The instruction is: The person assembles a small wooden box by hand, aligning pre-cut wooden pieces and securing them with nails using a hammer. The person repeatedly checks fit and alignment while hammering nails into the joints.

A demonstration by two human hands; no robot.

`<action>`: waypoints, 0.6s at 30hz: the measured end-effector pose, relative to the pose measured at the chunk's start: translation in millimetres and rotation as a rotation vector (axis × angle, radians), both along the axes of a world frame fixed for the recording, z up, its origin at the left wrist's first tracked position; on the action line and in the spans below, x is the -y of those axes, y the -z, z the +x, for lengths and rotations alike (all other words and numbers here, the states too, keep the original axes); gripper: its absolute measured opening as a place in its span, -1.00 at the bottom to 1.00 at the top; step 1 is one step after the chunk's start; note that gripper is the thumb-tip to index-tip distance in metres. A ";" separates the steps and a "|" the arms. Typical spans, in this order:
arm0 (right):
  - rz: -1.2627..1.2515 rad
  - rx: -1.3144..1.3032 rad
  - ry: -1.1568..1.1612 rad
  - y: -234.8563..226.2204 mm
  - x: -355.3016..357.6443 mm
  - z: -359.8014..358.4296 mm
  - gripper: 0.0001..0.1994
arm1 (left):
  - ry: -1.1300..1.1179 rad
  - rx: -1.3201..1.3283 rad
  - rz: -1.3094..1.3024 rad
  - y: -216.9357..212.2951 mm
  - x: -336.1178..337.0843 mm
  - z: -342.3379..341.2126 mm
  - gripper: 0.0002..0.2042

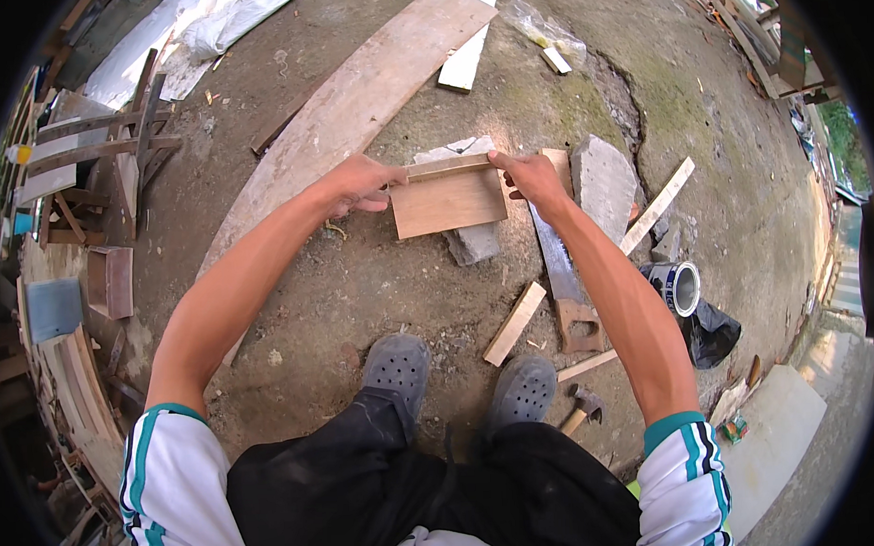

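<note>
The left hand and right hand hold opposite ends of a narrow wooden strip, its long axis crosswise between them, along a rectangular wooden panel's far edge.

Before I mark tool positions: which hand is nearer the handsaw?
Right. The right hand, at the right end of the wooden piece, is near the tip of the handsaw; the left hand, at the piece's left end, is farther off to the left.
</note>
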State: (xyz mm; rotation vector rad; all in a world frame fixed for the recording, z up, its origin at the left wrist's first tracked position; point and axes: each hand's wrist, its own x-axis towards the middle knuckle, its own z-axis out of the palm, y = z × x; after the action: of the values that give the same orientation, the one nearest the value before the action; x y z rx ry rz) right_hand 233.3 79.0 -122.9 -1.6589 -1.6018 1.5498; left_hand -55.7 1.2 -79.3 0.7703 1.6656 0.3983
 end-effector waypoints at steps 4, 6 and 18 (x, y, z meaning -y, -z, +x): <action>0.006 0.014 -0.002 1.7 0.9 1.9 -0.43 | -0.186 0.215 0.023 -4.0 2.4 3.9 -0.53; -0.005 0.030 -0.004 2.9 -1.1 2.6 -0.44 | -0.114 0.127 0.030 -3.7 -0.2 10.2 -0.53; -0.088 0.031 0.047 -9.8 -5.2 7.0 -0.54 | -0.050 0.030 0.031 -2.3 -18.2 18.6 -0.61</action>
State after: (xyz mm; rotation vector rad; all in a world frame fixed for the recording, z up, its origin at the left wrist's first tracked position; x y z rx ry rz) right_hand 240.3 84.2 -113.1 -1.7621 -1.5182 1.5991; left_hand -37.1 19.4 -77.0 0.7429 1.6561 0.4693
